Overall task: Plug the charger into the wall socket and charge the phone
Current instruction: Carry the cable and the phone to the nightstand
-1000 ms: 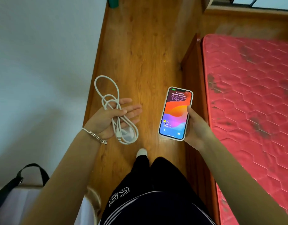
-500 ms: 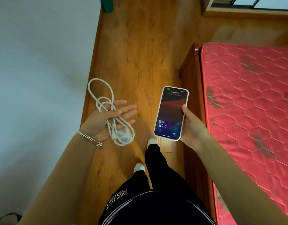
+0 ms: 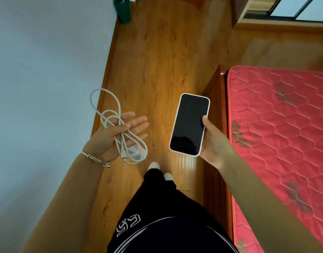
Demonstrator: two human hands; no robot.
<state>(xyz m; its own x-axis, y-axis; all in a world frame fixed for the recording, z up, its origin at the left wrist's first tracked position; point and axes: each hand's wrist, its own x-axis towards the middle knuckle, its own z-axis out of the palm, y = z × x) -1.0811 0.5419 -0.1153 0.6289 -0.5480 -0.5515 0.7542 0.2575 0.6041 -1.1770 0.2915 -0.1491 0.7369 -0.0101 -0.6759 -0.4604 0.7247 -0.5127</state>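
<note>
The blue-white wall [image 3: 44,88] fills the space out beyond the left hand's fingers, and no socket shows anywhere on the part of it in view. On the far side of the right hand's fingers lies the bed [image 3: 284,143] with its red quilted mattress, its wooden frame edge close behind the phone. Between the two runs a strip of wooden floor [image 3: 157,61], clear ahead of the fingers apart from a green object [image 3: 123,10] standing against the wall at the far end, well apart from both hands. The right hand [image 3: 214,143] holds the phone [image 3: 189,124] upright by its edge, fingers wrapped behind it and the thumb on the dark screen. The left hand [image 3: 118,136] lies palm up with its fingers spread flat, loosely cradling the white charger cable [image 3: 120,128]; loops hang over the wall-side edge of the palm, and a connector end [image 3: 124,158] dangles at the heel of the hand. A plug block seems to rest under the coils, though that is hard to tell. Judging from this, the task has barely begun: nothing is plugged in, the cable is not joined to the phone, and a socket must first be found.
</note>
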